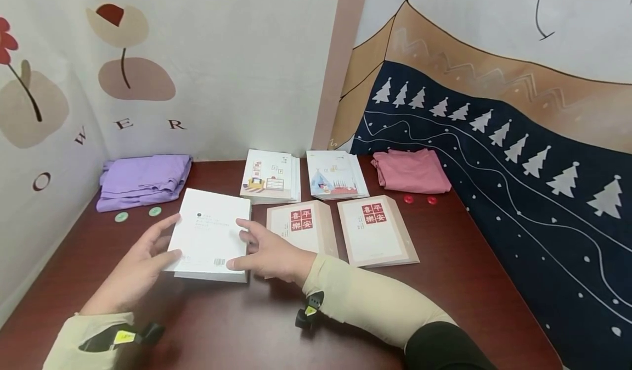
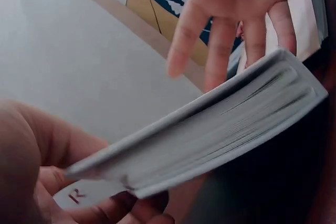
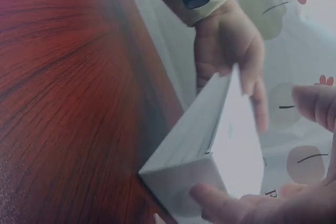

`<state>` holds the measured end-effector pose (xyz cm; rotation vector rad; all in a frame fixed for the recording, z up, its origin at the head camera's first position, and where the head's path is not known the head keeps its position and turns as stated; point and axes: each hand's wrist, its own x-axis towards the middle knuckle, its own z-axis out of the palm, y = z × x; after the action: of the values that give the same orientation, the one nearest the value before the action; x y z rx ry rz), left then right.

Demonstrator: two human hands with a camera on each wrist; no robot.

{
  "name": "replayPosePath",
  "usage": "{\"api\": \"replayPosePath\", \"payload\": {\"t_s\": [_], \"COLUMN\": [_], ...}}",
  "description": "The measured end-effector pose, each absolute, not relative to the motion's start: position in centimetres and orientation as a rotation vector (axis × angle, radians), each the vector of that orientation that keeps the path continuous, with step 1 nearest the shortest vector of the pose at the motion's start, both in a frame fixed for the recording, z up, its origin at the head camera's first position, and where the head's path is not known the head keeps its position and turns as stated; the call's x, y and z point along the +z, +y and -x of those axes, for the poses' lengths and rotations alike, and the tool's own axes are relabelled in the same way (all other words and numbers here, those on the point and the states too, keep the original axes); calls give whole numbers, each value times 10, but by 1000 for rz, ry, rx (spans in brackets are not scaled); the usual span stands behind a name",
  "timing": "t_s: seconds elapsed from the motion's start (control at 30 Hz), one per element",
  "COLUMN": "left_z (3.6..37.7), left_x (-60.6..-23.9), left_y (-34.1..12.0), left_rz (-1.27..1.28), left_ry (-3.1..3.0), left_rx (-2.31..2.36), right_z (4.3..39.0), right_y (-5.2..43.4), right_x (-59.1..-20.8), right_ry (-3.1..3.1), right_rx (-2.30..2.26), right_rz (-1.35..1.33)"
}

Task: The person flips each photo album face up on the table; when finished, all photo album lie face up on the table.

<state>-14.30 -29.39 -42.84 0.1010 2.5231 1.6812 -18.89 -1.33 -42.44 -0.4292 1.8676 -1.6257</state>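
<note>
A thick white book (image 1: 207, 238) is held above the table, its barcoded cover facing up. My left hand (image 1: 145, 260) grips its left side in the head view. The left wrist view shows the thumb over one cover and fingers under the other, with the page edges (image 2: 231, 124) between. My right hand (image 1: 274, 253) is at the book's right side, its fingers extended in the left wrist view. In the right wrist view a fingertip of the right hand (image 3: 247, 203) touches the book's spine (image 3: 184, 182). Part of the book's underside is hidden.
Behind stand two illustrated white books (image 1: 266, 180) (image 1: 333, 175). Two beige-edged books with red squares (image 1: 296, 238) (image 1: 377, 238) lie right of the held book. Folded purple cloth (image 1: 143, 180) with green buttons (image 1: 155, 211) is left; folded pink cloth (image 1: 412, 169) with red buttons (image 1: 408, 198) is right.
</note>
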Motion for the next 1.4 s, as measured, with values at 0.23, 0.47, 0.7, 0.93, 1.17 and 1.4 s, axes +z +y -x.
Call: {"api": "replayPosePath", "payload": {"t_s": [0.23,0.47,0.7,0.93,1.17,1.4], "left_z": [140,138,137,136,143,142], "left_x": [-417,-413,-423,-427,-431,-441], "left_y": [-290,-278,-260,-259,-270,-278], "left_rz": [-276,-487,-565,-480,-122,-43], "left_ry": [2562,2480,2355,2594,2712,2697], "left_rx": [1804,1845,1786,1546,1347,1320], "right_z": [193,197,194,193,187,194], "right_y": [-14,-12,-18,-19,-25,-30], "right_x": [-426,-426,-426,-430,-432,-432], "right_ry": [1797,1812,1695,1934,2241,2179], "right_rx": [-1616,-1620,-1762,-1544,-1470,-1461], "right_rz": [478,553,549,594,383,354]}}
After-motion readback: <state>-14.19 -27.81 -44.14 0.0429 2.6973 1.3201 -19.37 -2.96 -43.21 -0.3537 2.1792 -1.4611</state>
